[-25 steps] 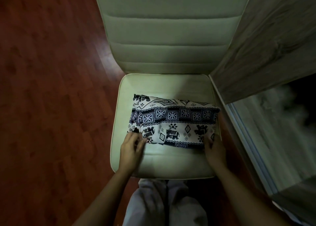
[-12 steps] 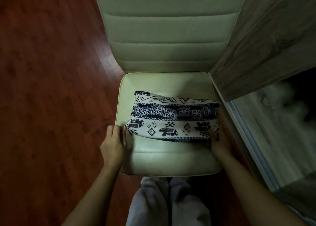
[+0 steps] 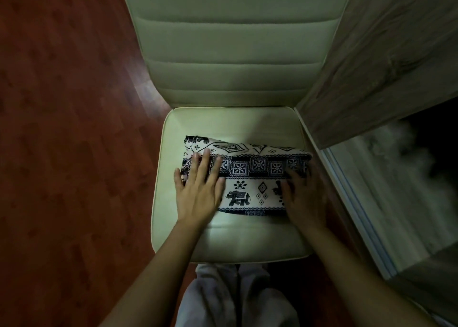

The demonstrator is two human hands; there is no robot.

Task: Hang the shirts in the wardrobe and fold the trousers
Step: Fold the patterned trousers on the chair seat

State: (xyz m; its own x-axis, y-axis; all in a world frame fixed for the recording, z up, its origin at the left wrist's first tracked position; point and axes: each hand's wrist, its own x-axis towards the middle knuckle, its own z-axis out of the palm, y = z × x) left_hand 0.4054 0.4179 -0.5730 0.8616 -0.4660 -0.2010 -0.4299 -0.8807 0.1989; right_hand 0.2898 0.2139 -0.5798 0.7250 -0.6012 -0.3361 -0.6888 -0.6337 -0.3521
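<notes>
Trousers: the folded trousers (image 3: 250,175), white with a dark blue elephant and square print, lie across the middle of the chair seat (image 3: 230,242) as a flat oblong bundle, long side running left to right.
Left hand: the left hand (image 3: 198,190) lies palm down on the left end of the bundle, fingers straight and slightly spread, pressing on the cloth; it grips nothing.
Right hand: the right hand (image 3: 304,198) lies palm down on the right end of the bundle, in shadow, fingers stretched out flat over the cloth; it grips nothing.
Chair: pale cream, padded, with a ribbed chair back (image 3: 235,42) rising at the far side of the seat.
Wardrobe: a grey wood-grain wardrobe door (image 3: 386,61) stands just beside the right edge of the seat, with a pale rail below it.
Floor: reddish-brown wooden floor (image 3: 69,128) on the left of the chair.
Person: pale trouser legs (image 3: 235,299) show at the near edge, between the forearms.
</notes>
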